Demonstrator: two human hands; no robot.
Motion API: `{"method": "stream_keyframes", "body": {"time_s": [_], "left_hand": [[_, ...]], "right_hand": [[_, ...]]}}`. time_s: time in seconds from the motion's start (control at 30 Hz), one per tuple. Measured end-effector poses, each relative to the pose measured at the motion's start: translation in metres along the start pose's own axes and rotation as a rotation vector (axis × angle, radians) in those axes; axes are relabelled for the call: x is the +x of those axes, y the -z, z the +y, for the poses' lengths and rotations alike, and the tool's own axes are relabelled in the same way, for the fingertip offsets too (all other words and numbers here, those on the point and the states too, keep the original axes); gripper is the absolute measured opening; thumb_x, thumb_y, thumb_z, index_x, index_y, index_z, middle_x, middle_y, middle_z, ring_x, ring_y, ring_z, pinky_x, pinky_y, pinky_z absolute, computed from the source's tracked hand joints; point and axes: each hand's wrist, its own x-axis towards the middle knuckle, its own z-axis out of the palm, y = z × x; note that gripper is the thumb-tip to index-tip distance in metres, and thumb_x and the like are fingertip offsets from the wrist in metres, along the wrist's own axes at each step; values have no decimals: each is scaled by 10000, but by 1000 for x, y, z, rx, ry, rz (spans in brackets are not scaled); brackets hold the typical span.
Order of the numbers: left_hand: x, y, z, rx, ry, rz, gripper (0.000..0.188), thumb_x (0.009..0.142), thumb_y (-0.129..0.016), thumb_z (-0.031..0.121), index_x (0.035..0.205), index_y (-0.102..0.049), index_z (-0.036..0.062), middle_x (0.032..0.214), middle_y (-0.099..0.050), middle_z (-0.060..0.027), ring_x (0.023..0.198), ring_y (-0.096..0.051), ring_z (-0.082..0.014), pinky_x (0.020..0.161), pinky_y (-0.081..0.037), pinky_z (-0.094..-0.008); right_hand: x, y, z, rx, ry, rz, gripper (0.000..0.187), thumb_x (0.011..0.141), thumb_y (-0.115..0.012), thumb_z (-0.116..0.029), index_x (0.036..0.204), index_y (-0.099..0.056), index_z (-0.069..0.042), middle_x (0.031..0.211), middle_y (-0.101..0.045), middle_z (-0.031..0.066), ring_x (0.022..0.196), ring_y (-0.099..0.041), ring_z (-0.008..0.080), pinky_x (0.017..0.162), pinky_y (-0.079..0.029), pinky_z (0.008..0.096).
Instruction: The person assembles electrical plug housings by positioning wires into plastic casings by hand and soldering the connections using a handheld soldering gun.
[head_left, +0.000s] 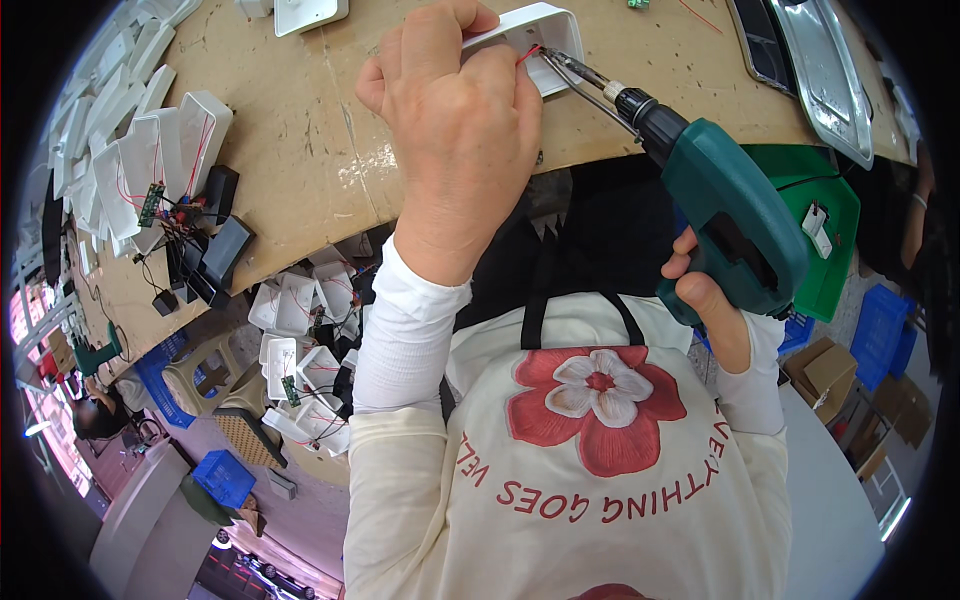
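Note:
At the far edge of my reach, my left hand [455, 130] is closed over a white plastic case [552, 22] lying on the table. Its fingertips reach into the case beside a short red wire [528, 54]; their exact pinch is hidden behind the hand. My right hand [715, 305] wraps round the handle of a dark green soldering gun [735, 205]. The gun's metal tip [550, 54], with a thin feed tube alongside, points into the case and meets the end of the red wire.
Several white cases [165, 150] with wires, circuit boards and black boxes [228, 250] crowd the table's left. More wired cases [290, 305] sit below the edge. A metal tray [825, 85] lies at the right, above a green bin [835, 270]. Another white case [310, 12] stands at the back.

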Motion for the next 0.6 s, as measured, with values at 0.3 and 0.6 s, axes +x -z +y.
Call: {"method": "stream_keyframes", "body": {"time_s": [0.3,0.6], "left_hand": [[-1,0,0,8,10,-12,92,637,-615,-7,728,-601,-7,861,-538,-109,813,-508,-263,739,-319,-372],[2,-58,-35,-610,-389,680,89,640,-612,-6,728,-607,-2,861,-542,-106,812,-508,-257,731,-318,-366]], "right_hand": [[1,-2,-5,16,55,-14,690,717,-740,-328,1262,-434,-37,1110,-558,103,801,-570,114,734,-464,254],[0,-4,-6,35,51,-33,706,714,-743,-344,1269,-427,-43,1133,-551,107,801,-566,112,729,-462,252]]}}
